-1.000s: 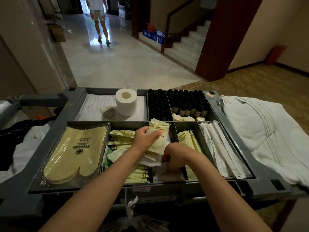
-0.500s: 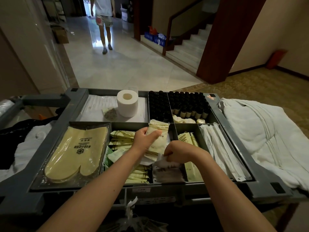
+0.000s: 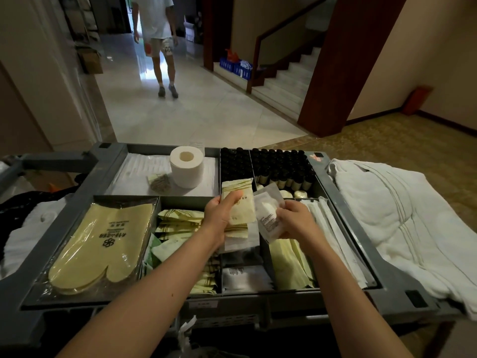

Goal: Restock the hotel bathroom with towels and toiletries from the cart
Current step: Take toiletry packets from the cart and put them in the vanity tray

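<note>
The grey cart tray (image 3: 77, 192) is split into compartments of toiletries. My left hand (image 3: 222, 215) grips a stack of pale yellow sachets (image 3: 238, 202) above the middle compartments. My right hand (image 3: 294, 218) pinches a clear packet with a white item inside (image 3: 267, 215), held just right of the sachets. More yellow sachets (image 3: 180, 223) fill the compartment below my left forearm. White packets (image 3: 245, 277) lie in the narrow compartment under my hands. White towels (image 3: 402, 215) are piled on the cart's right side.
Wrapped yellow slippers (image 3: 103, 241) fill the front left compartment. A toilet roll (image 3: 186, 169) stands at the back, beside rows of small black-capped bottles (image 3: 271, 166). Long white wrapped items (image 3: 333, 228) lie at the right. A person (image 3: 157, 42) stands in the tiled hallway; stairs rise at the right.
My right hand has risen out of the narrow compartment, bringing up a clear packet beside the sachets. The person in the hallway has come closer.
</note>
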`<state>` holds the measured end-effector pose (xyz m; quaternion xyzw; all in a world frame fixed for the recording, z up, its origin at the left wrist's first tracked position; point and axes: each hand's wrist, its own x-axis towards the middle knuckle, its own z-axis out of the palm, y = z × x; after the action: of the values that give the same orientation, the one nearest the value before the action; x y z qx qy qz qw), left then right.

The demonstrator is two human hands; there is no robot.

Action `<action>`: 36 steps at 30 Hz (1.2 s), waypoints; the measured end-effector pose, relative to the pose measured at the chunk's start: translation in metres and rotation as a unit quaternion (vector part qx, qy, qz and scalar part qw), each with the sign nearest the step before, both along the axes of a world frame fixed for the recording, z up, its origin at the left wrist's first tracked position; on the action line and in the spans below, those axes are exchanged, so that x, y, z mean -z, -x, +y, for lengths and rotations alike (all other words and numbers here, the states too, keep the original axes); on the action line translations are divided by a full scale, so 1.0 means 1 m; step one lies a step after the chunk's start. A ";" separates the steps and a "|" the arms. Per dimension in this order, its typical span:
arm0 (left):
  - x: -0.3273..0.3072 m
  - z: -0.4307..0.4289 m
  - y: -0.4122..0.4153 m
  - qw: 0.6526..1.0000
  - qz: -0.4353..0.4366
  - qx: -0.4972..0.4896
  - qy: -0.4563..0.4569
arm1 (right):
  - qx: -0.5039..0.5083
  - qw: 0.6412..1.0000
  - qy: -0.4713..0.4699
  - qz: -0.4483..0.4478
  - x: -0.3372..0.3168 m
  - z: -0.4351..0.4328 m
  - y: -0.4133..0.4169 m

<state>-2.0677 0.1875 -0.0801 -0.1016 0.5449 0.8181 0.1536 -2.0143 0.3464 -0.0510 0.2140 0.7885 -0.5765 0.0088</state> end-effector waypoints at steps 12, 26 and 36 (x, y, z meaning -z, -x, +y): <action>-0.002 0.036 -0.009 0.991 0.021 0.133 -0.017 | 0.101 0.979 0.158 0.077 0.013 -0.009 -0.041; 0.003 0.000 -0.103 0.899 0.006 0.438 0.005 | 0.443 0.886 0.095 0.102 0.016 -0.127 -0.181; 0.014 -0.042 -0.262 0.769 0.039 0.638 0.027 | 0.641 0.754 0.070 0.125 0.029 -0.227 -0.337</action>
<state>-1.8060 0.1452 -0.0940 0.2970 0.5120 0.5201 0.6157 -1.6769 0.1193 -0.0795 0.5935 0.4185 -0.5226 -0.4466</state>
